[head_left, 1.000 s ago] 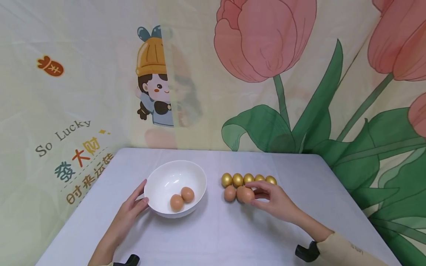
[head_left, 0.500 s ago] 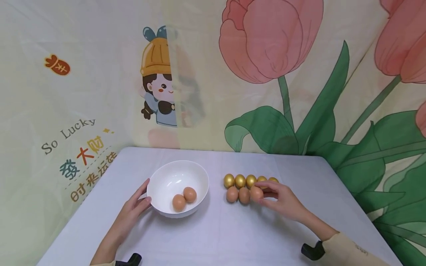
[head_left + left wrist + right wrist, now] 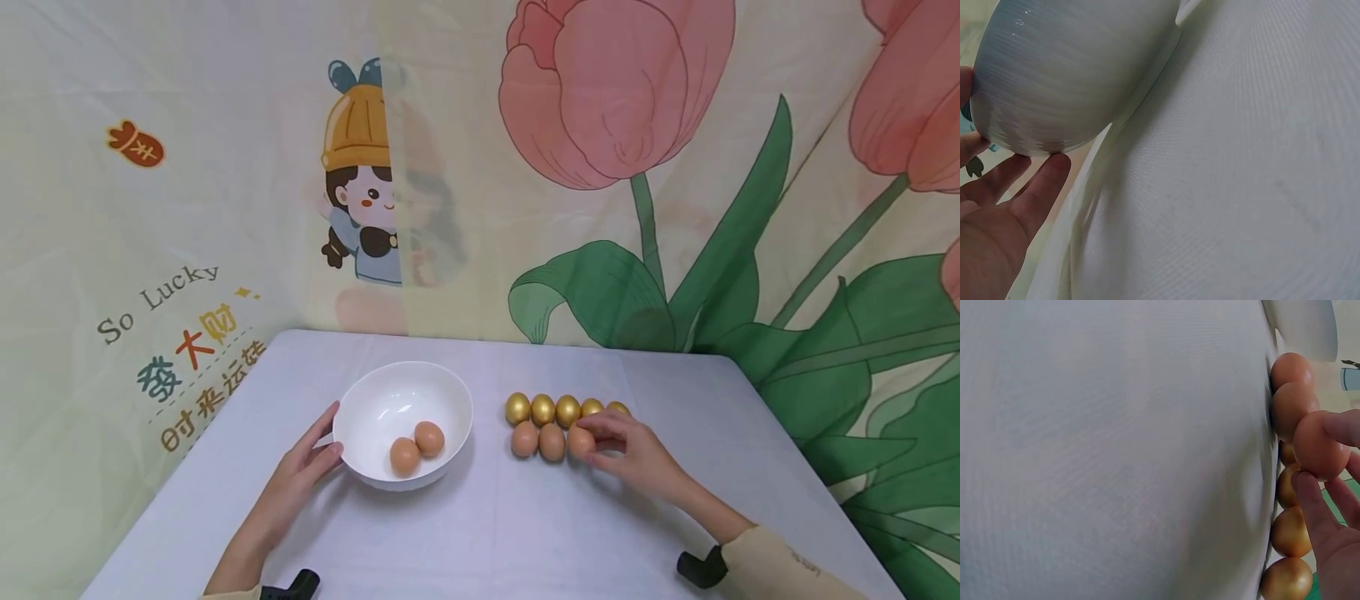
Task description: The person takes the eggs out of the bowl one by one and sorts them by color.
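Observation:
A white bowl (image 3: 358, 433) stands on the table, with two brown eggs (image 3: 405, 457) lying inside. My left hand (image 3: 296, 477) touches the bowl's outer left side with its fingertips and thumb; the left wrist view shows them against the outer wall (image 3: 1072, 75). To the right, my right hand (image 3: 637, 454) pinches a brown egg (image 3: 581, 442) between thumb and fingers, at the right end of a row beside two other brown eggs (image 3: 552, 442). In the right wrist view the held egg (image 3: 1319, 447) overlaps its neighbour, so whether they touch is unclear.
Behind the brown eggs runs a row of several gold eggs (image 3: 543, 409), its right end partly covered by my right hand. A white cloth (image 3: 480, 525) covers the table. A printed curtain (image 3: 450, 167) hangs along the table's back edge.
My right hand has moved right with the brown egg, from in front of the second egg to the row's right end. The left hand stays at the bowl; the head view shifts slightly.

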